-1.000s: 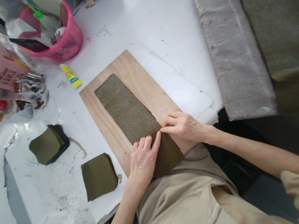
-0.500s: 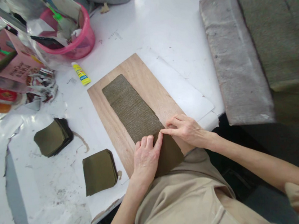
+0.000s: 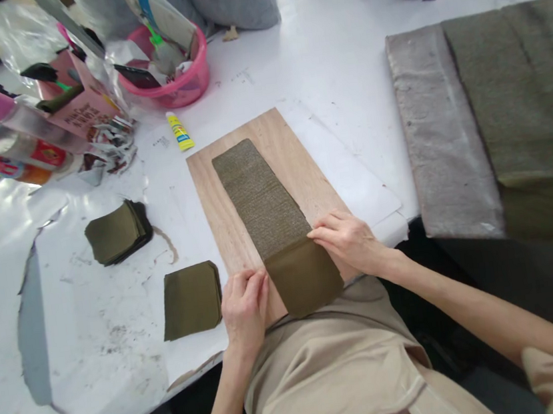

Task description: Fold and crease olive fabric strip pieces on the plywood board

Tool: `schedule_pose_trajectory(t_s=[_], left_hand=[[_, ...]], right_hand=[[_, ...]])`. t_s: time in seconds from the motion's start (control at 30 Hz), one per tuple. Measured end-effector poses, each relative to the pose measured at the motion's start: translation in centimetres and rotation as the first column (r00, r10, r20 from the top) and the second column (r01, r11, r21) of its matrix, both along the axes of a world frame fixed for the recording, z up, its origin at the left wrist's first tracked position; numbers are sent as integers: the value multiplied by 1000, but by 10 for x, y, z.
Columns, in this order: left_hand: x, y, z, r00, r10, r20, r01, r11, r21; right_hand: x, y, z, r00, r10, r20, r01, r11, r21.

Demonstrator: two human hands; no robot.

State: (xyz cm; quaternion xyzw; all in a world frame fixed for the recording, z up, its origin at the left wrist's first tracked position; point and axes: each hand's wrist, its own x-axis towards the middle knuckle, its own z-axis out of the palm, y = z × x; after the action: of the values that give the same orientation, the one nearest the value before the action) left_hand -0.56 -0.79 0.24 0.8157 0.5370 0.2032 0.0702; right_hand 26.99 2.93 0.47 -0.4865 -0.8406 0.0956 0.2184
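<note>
Cloth, olive, lay on a wooden board; my right hand pinched its right edge; my left hand curled at its left, grip unclear.

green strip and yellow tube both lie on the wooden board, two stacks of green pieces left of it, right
No: the head view shows the yellow tube on the white table, beyond the far left corner of the wooden board. The green strip lies on the board, with two stacks of green pieces left of it.
</note>
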Motion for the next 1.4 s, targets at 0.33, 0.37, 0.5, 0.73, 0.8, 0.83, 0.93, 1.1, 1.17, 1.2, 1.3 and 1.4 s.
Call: schedule_pose_trajectory(t_s=[0.33, 0.37, 0.5, 0.73, 0.8, 0.83, 0.93, 1.1, 1.17, 1.2, 1.3, 1.4], left_hand=[[35, 24, -3, 993, -107, -45, 109, 993, 36], [38, 25, -3, 992, -118, -50, 120, 992, 37], [51, 32, 2, 982, -187, -12, 188, 981, 44], [38, 37, 14, 946, -320, 43, 322, 945, -51], [19, 34, 15, 960, -276, 35, 278, 957, -78], [8, 32, 16, 968, -247, 36, 250, 964, -96], [-13, 25, 22, 989, -125, 81, 134, 985, -108], [15, 18, 40, 967, -180, 183, 185, 983, -14], [34, 18, 44, 947, -289, 143, 296, 955, -31], [40, 19, 44, 944, -300, 136, 307, 951, -39], [37, 19, 44, 948, -237, 211, 262, 960, -101], [6, 13, 49, 923, -58, 381, 145, 968, -203]], right_hand=[[-23, 24, 18, 989, 82, 126, -46, 963, -267], [-22, 23, 20, 990, 91, 107, -60, 962, -267], [-20, 15, 26, 996, 90, -28, -94, 945, -313], [-11, 2, 37, 974, -39, -225, -63, 900, -432], [-8, 0, 40, 964, -82, -253, -48, 882, -470], [-6, -1, 42, 960, -97, -263, -44, 874, -483], [-4, -4, 47, 964, -101, -248, -29, 880, -474], [-17, -12, 62, 969, 29, -245, -129, 905, -405], [-20, -13, 64, 962, 47, -268, -147, 919, -365], [-20, -13, 63, 960, 36, -279, -136, 927, -349], [-14, -7, 45, 954, -45, -295, -65, 934, -352], [-10, 0, 15, 949, -118, -292, 3, 930, -368]])
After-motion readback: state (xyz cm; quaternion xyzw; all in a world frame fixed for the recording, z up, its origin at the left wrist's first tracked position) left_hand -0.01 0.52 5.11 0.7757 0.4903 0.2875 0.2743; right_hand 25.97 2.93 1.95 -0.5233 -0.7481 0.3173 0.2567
